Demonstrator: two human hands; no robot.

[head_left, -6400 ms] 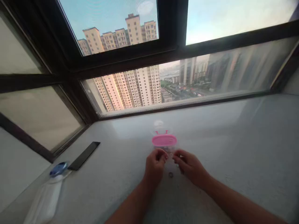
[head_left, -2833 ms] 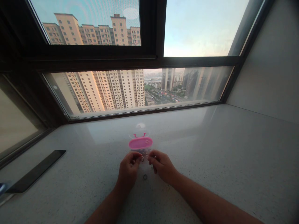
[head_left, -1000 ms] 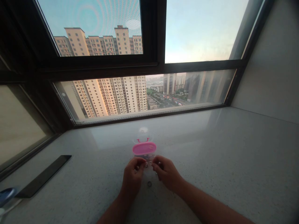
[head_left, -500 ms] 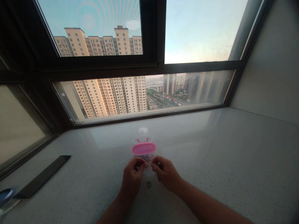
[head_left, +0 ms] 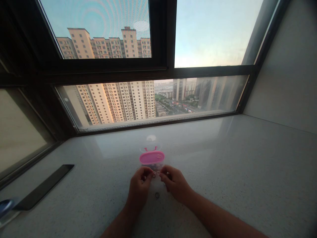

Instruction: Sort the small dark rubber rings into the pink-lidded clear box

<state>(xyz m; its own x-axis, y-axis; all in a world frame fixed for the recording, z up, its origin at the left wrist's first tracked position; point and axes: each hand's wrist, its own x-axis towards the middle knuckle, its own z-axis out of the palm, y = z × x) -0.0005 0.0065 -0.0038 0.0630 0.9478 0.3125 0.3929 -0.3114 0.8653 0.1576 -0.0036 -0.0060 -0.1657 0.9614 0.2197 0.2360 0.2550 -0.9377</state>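
Left hand [head_left: 138, 187] and right hand [head_left: 175, 183] curled, fingertips [head_left: 148, 172] pinched inward and nearly meeting, just in front of a clear case [head_left: 152, 158] with a pink band. Two small pale rings [head_left: 154, 175] between the hands, at the fingertips; whether gripped, too small to tell. Dark ring [head_left: 157, 195] lying on the stone counter [head_left: 223, 158] just below the hands. Black strip [head_left: 43, 187] well off to the left, along the window [head_left: 148, 99], and a blue cap [head_left: 5, 206] at the corner.
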